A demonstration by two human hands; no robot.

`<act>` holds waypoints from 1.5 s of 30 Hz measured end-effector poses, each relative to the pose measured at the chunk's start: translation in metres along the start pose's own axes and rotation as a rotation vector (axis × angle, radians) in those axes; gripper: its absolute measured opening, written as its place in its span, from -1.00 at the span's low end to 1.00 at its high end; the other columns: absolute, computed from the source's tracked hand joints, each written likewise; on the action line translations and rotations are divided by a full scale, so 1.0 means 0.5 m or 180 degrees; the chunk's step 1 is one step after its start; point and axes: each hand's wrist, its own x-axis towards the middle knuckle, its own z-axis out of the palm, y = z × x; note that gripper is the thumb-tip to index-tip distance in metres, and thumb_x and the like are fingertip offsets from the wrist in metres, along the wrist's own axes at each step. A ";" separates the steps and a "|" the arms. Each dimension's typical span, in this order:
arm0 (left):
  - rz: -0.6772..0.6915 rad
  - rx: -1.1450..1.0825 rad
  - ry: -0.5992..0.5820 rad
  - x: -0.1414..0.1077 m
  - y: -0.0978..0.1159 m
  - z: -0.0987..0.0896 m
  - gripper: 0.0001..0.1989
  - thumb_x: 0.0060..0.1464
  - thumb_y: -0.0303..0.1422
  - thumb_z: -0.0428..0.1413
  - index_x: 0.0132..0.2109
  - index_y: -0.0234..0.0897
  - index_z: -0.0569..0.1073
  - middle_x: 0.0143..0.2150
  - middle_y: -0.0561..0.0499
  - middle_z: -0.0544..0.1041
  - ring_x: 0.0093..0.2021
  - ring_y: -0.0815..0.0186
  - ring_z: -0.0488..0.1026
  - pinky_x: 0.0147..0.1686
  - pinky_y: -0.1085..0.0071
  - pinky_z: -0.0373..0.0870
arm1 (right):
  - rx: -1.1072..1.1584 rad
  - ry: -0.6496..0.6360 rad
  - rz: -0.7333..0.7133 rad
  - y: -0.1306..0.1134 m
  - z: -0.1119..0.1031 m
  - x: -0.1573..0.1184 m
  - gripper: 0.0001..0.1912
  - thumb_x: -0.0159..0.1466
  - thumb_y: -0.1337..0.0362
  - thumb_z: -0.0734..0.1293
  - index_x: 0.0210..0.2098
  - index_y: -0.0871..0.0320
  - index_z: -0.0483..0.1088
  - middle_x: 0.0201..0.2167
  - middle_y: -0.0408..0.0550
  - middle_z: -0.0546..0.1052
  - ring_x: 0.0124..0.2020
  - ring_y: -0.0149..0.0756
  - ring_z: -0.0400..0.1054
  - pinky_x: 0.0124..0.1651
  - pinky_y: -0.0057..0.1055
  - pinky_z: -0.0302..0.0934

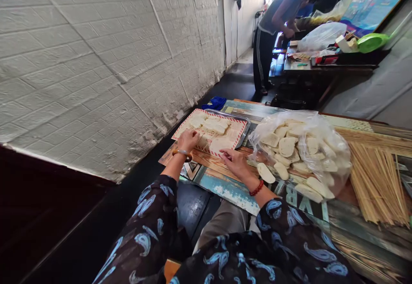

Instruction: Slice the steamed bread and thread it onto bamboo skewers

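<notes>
Curling over the near edge of the paper-lined tray — just left of the frame's center — the left hand has its fingers bent in; whether they grip anything, I cannot tell. The right hand, near the center, is partly curled at the tray's near right corner, its hold also unclear. Pale slices lie on the tray, above and between the hands. A clear plastic bag of more slices sits right of center, with loose slices beside it — and thin sticks lie at the right edge. A person bends at upper right.
</notes>
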 end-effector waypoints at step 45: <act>0.0354 -0.1183 0.1680 0.063 0.161 -0.081 -0.83 0.20 -0.38 0.11 -0.39 -0.25 0.38 -0.40 -0.02 0.44 -0.31 0.24 0.40 -0.18 0.32 0.31 | -0.0323 0.0031 -0.0136 0.007 0.003 0.010 -0.78 0.36 0.33 0.35 -0.04 0.12 0.58 -0.11 0.06 0.68 -0.15 -0.15 0.59 -0.06 -0.30 0.42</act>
